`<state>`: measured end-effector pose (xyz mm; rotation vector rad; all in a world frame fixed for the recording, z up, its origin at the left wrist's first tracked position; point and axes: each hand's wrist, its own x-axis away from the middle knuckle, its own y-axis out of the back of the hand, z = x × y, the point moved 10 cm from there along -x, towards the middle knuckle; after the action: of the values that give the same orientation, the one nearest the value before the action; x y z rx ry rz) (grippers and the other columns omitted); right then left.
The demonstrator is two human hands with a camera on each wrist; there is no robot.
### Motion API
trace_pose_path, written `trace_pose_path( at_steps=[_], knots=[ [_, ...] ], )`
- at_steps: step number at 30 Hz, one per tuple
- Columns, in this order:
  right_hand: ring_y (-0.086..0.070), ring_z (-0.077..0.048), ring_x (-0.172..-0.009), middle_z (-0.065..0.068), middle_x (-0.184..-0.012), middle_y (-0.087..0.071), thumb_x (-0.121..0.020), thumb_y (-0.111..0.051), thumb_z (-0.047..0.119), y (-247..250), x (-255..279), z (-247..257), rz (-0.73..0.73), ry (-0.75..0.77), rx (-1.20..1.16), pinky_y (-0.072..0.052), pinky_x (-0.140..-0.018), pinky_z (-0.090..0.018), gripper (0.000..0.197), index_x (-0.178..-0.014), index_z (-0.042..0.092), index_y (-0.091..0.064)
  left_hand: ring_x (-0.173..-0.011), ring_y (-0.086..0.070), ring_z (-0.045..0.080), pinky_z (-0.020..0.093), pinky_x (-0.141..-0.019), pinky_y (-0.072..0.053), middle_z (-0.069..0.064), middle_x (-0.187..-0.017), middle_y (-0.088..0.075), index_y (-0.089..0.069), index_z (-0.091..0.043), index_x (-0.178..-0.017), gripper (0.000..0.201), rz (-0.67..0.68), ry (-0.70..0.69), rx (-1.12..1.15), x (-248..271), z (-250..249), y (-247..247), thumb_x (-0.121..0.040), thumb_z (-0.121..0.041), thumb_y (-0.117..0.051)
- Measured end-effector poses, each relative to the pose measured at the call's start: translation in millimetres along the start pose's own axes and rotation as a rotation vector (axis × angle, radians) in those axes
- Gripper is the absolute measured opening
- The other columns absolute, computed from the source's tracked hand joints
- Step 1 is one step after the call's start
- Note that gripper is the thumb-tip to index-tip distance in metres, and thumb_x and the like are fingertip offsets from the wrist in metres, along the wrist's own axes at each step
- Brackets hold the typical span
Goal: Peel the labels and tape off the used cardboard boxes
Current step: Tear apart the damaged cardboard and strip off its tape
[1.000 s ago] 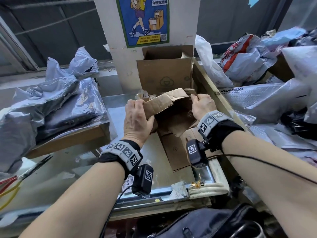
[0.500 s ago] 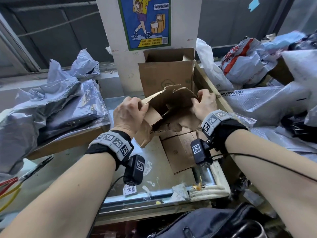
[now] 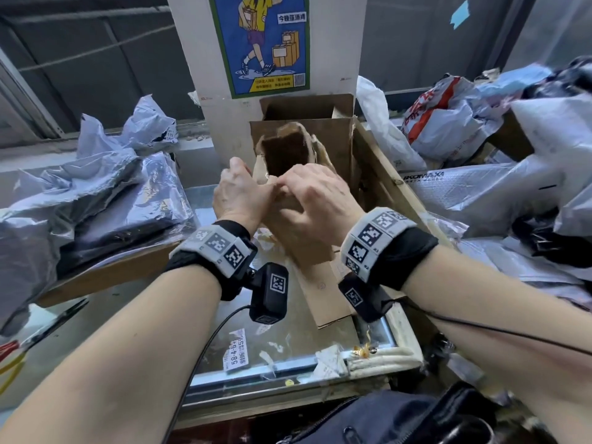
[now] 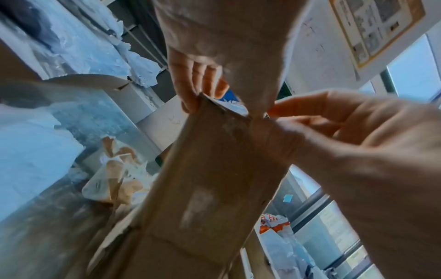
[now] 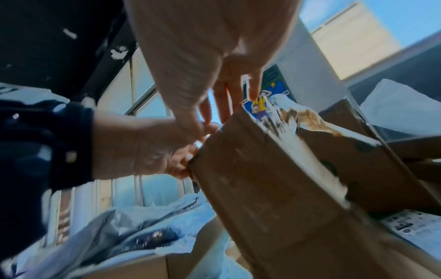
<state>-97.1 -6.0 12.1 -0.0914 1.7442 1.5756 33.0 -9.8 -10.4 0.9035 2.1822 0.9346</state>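
Note:
I hold a small brown cardboard box (image 3: 304,248) upright above the glass counter, its open end (image 3: 283,152) pointing up. My left hand (image 3: 238,193) grips the box's near top edge, fingers curled over it (image 4: 198,85). My right hand (image 3: 314,197) is right beside it, thumb and fingertips (image 4: 269,113) pinching at the same edge. Whether tape lies between them is hidden. In the right wrist view the box (image 5: 274,188) has a torn white strip of label residue (image 5: 298,143) along one edge, and the left hand (image 5: 155,147) holds its corner.
A larger open cardboard box (image 3: 301,129) stands behind against a pillar with a poster (image 3: 259,43). Flat cardboard (image 3: 330,302) lies on the glass counter (image 3: 160,315). Grey plastic mailers (image 3: 96,193) pile up at the left, bags (image 3: 480,193) at the right. A peeled label (image 3: 236,350) lies near the front.
The box has turned from lying spread between my hands to standing upright. Both hands have come together at its near top edge.

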Motion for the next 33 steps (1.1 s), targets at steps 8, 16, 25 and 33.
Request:
trace_pose_path(
  at_steps=[8, 16, 25, 33],
  knots=[
    [-0.059, -0.018, -0.101, -0.005, -0.103, -0.068, -0.08, -0.067, 0.009, -26.4, -5.5, -31.5, 0.281, -0.195, -0.335, -0.045, -0.088, -0.027, 0.026, -0.107, 0.01, -0.066, -0.102, -0.052, 0.032, 0.038, -0.087, -0.039, 0.008, -0.114, -0.045, -0.043, -0.028, -0.131, 0.039, 0.138, -0.219, -0.091, 7.9, -11.6, -7.3, -0.094, -0.039, -0.045],
    [-0.067, -0.013, -0.086, -0.002, -0.088, -0.073, -0.079, -0.074, 0.013, -54.6, -0.7, -45.3, 0.446, -0.36, -0.531, -0.054, -0.081, -0.027, 0.015, -0.094, 0.011, -0.075, -0.135, -0.035, 0.018, 0.032, -0.107, -0.031, -0.001, -0.116, -0.063, -0.07, -0.018, -0.107, 0.028, 0.5, -0.667, -0.325, 27.5, -32.5, -26.5, -0.086, -0.036, -0.064],
    [-0.058, -0.014, -0.078, -0.013, -0.087, -0.07, -0.09, -0.062, 0.033, -78.2, 11.5, -54.4, 0.548, -0.461, -0.663, -0.05, -0.083, -0.036, 0.027, -0.089, 0.009, -0.074, -0.101, -0.035, 0.009, 0.023, -0.078, -0.033, -0.005, -0.092, -0.057, -0.067, -0.023, -0.091, 0.029, 0.424, -0.642, -0.294, 21.8, -22.7, -21.8, -0.068, -0.031, -0.083],
    [-0.047, -0.017, -0.063, -0.01, -0.068, -0.052, -0.093, -0.059, 0.028, -86.3, 19.7, -63.5, 0.416, -0.633, -0.842, -0.041, -0.065, -0.027, 0.032, -0.073, 0.004, -0.066, -0.09, -0.045, 0.018, 0.021, -0.067, -0.036, -0.002, -0.078, -0.051, -0.041, -0.026, -0.06, 0.044, 0.307, -0.661, -0.159, 26.9, -27.7, -15.8, -0.066, -0.013, -0.083]
  ],
)
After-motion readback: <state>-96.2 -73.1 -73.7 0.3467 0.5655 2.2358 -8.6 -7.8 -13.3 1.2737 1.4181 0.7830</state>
